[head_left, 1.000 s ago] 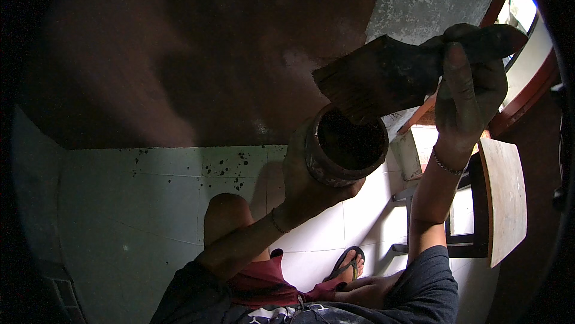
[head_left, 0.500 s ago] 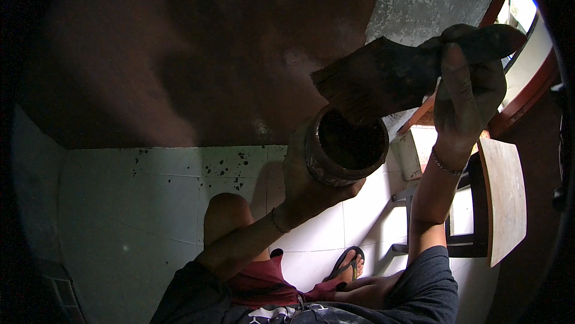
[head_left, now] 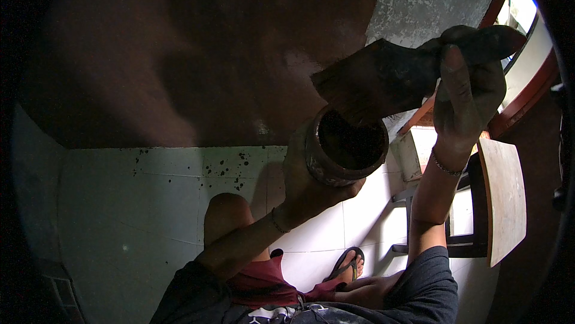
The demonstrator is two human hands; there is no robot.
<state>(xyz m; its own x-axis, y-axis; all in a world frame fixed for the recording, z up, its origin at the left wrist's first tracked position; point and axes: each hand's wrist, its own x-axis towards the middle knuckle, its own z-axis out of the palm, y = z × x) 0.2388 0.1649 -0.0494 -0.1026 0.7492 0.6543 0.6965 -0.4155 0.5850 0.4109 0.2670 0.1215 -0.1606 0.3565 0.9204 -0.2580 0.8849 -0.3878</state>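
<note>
My left hand point(head_left: 299, 171) is wrapped round a round, paint-smeared container point(head_left: 339, 175), its open mouth tilted toward me. The inside is dark, so how much it holds cannot be made out. Up at the right, my right hand point(head_left: 470, 87) grips the handle of a wide paintbrush point(head_left: 383, 78), thumb along the near side. Dark bristles point down and left, their lower edge overlapping the container's far rim in the picture; whether they touch it I cannot tell. Beyond both hands rises a wall with a dark brown painted surface point(head_left: 239, 54).
A grey unpainted patch point(head_left: 425, 6) of wall shows at the upper right, by a bright opening. A chair point(head_left: 505, 201) with a pale wooden panel stands close to my right arm. Dark drips point(head_left: 239, 171) spot the white tiled floor point(head_left: 132, 216) along the wall's foot.
</note>
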